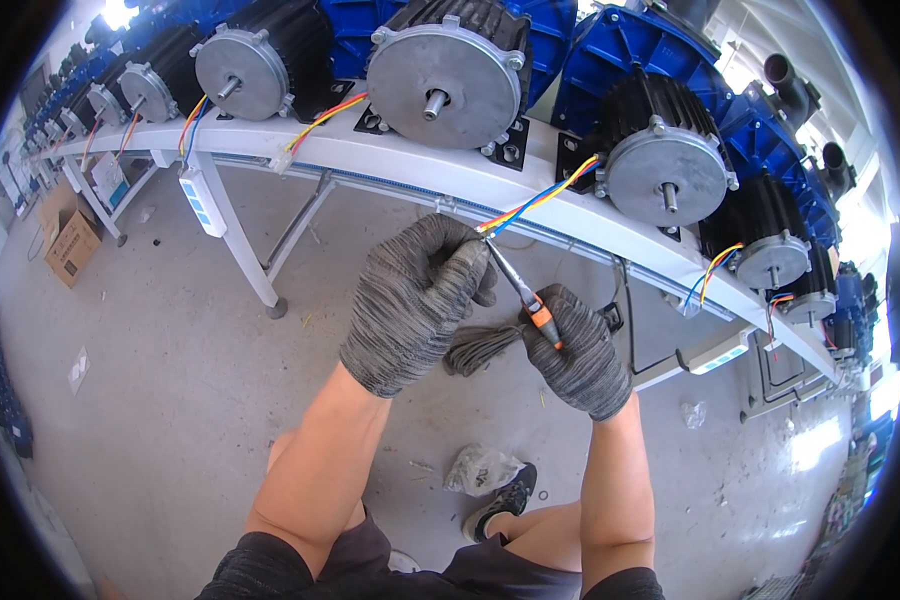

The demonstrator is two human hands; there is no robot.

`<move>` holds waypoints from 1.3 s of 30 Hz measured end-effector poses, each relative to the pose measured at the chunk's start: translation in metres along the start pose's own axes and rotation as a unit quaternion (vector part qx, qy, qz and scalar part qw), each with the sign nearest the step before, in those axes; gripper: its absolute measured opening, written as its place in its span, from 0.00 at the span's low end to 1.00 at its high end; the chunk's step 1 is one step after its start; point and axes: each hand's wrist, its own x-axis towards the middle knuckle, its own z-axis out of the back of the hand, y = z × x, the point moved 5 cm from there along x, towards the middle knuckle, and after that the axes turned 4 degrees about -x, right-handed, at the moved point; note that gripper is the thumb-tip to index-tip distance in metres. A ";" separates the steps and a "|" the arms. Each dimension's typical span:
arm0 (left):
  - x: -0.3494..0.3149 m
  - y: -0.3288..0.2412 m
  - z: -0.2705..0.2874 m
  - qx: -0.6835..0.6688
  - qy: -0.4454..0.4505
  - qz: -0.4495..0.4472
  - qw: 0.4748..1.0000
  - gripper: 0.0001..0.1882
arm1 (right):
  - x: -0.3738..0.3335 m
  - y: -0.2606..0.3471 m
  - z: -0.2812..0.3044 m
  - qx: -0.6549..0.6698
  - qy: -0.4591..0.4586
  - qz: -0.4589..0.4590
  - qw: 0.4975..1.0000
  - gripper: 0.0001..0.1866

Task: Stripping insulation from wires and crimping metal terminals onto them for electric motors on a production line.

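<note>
Wires (530,205), coloured yellow, red and blue, run down-left from the nearest motor (667,175) to the gloved left hand (415,300), whose grip is clamped on their free ends just below the white surface (390,160). The right hand (575,350), closed on an orange-handled tool (525,292), lies lower right. The tool's long axis points up-left, tip meeting the wire ends.

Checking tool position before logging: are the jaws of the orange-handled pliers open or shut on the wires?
Cannot tell. The left hand covers the pliers' tip where the coloured wires end; the right hand grips the handles.
</note>
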 end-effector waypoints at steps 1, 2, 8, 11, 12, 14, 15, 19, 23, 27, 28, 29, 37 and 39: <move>0.000 0.000 -0.001 0.000 0.000 -0.001 1.000 0.06 | 0.000 0.001 0.000 0.001 0.004 -0.003 1.000 0.16; 0.000 -0.001 -0.001 -0.002 -0.002 -0.005 1.000 0.06 | 0.000 0.001 0.000 0.001 0.004 -0.003 1.000 0.16; -0.001 -0.002 -0.002 0.017 -0.004 -0.019 1.000 0.06 | -0.001 0.000 0.000 -0.012 0.005 -0.019 1.000 0.15; -0.001 -0.003 -0.002 0.020 -0.005 -0.005 1.000 0.06 | 0.000 0.002 0.001 0.006 0.004 -0.021 1.000 0.13; -0.001 -0.003 -0.002 0.019 -0.008 0.003 1.000 0.06 | 0.000 0.002 0.000 0.010 -0.004 -0.016 1.000 0.12; -0.001 -0.002 -0.002 0.022 -0.008 0.002 1.000 0.06 | 0.000 0.004 0.001 0.015 -0.013 -0.011 1.000 0.12; -0.001 -0.001 -0.001 0.025 -0.008 0.001 1.000 0.06 | 0.001 0.005 0.000 0.018 -0.010 -0.007 1.000 0.11; 0.000 -0.001 -0.001 0.035 -0.005 -0.007 0.999 0.05 | 0.000 0.005 0.001 0.012 0.002 -0.013 1.000 0.11; -0.001 -0.001 0.000 0.056 -0.015 -0.033 0.998 0.05 | -0.001 0.004 0.001 -0.014 -0.009 -0.002 1.000 0.08; -0.001 -0.002 0.000 0.078 -0.026 -0.056 0.995 0.05 | -0.002 0.008 0.000 -0.024 -0.016 -0.006 1.000 0.07; -0.001 -0.001 0.000 0.078 -0.025 -0.056 0.995 0.05 | -0.002 0.008 0.000 -0.022 -0.021 -0.011 0.999 0.07; -0.001 -0.001 0.000 0.077 -0.029 -0.052 0.995 0.05 | -0.003 0.008 0.000 -0.022 -0.022 -0.011 0.999 0.07; -0.001 -0.001 -0.002 0.045 -0.033 -0.031 0.998 0.05 | -0.004 0.008 0.001 -0.022 -0.002 -0.026 0.999 0.10; -0.002 -0.004 -0.003 0.061 -0.033 -0.054 0.996 0.04 | -0.004 0.012 0.002 0.010 0.003 -0.031 0.999 0.11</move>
